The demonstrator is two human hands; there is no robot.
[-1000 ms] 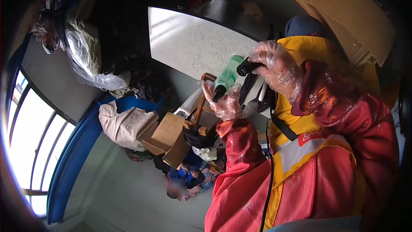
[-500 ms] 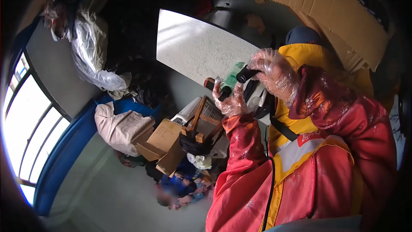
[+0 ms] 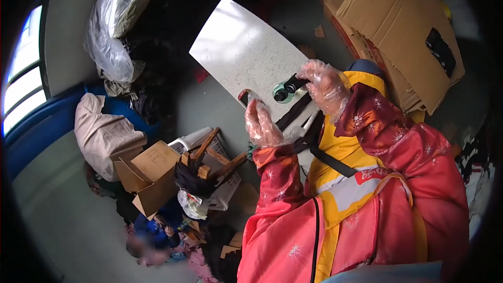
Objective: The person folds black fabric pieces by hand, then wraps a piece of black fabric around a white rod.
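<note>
Red sleeves (image 3: 277,178): closest to me, either side of my yellow apron (image 3: 329,152); clear plastic gloves cover my 2 hands.
Bottle work: I judge it partway; the green bottle (image 3: 284,100) is free of my left hand (image 3: 263,124), and a black cylinder (image 3: 297,82) is up in my right hand (image 3: 326,88), not yet let go; how much remains I cannot tell.
Left hand: loosely open, fingers raised; I see nothing in it; the green bottle is just beside it, to the right, with a gap between.
Right hand: fingers closed round the black cylinder, which points at the bottle's black top; the 2 black parts meet in my view, though I cannot tell if they touch.
Green bottle: between my 2 hands, seemingly upright, top toward me; it shows against the white board (image 3: 246,47), but its base is hidden.
Board edge: a red-brown object (image 3: 244,96) with a dark middle, near my left fingertips.
Cardboard: a big torn carton (image 3: 390,26) beyond my right hand; a small open box (image 3: 154,162) away to the left.
Floor: 1 other person (image 3: 152,230), low down past the box.
</note>
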